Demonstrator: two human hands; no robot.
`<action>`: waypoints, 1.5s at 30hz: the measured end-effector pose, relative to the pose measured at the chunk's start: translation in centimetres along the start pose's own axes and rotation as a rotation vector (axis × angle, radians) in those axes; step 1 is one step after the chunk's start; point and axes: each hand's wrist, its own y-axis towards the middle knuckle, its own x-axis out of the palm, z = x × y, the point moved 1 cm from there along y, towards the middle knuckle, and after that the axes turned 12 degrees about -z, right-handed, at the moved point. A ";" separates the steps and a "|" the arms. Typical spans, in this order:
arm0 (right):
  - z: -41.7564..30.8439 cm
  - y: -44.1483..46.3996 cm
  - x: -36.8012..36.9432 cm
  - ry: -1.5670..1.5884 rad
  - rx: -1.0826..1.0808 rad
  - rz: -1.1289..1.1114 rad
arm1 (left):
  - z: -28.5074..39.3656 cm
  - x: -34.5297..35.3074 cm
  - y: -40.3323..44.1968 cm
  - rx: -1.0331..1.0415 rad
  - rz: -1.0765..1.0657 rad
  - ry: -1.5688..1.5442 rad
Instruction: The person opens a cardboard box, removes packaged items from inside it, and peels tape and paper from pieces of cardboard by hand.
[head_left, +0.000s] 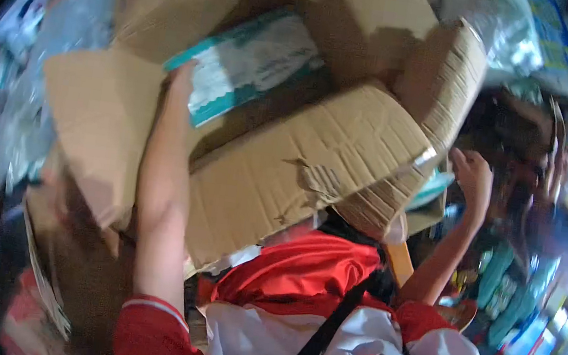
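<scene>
A large brown cardboard box stands open before me, its flaps folded outward and the front one creased and torn. Inside it lies a flat teal and white package. My left hand reaches into the box, its blurred fingers closed at the package's left edge. To the right of the box my right hand is raised with curled fingers, and nothing shows in it. Just left of that hand, a teal item shows partly behind the cardboard.
Clear plastic wrapping lies at the left, with more plastic at the top right. Another cardboard piece is at the lower left. Blurred mixed goods fill the right side.
</scene>
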 end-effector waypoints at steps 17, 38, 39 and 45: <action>-9.7 -1.5 -3.9 0.074 -0.459 0.110 | 3.6 6.0 -12.7 0.095 0.616 0.742; -12.3 -2.7 -5.1 0.580 -0.656 0.181 | 27.4 14.1 -30.3 0.880 -0.691 0.753; -14.2 -4.0 -5.2 0.730 -0.721 0.206 | 27.9 14.9 -31.7 0.932 -0.712 0.730; -13.6 -4.5 -5.4 1.185 -0.794 0.294 | 26.4 21.6 -37.2 1.180 -0.864 0.414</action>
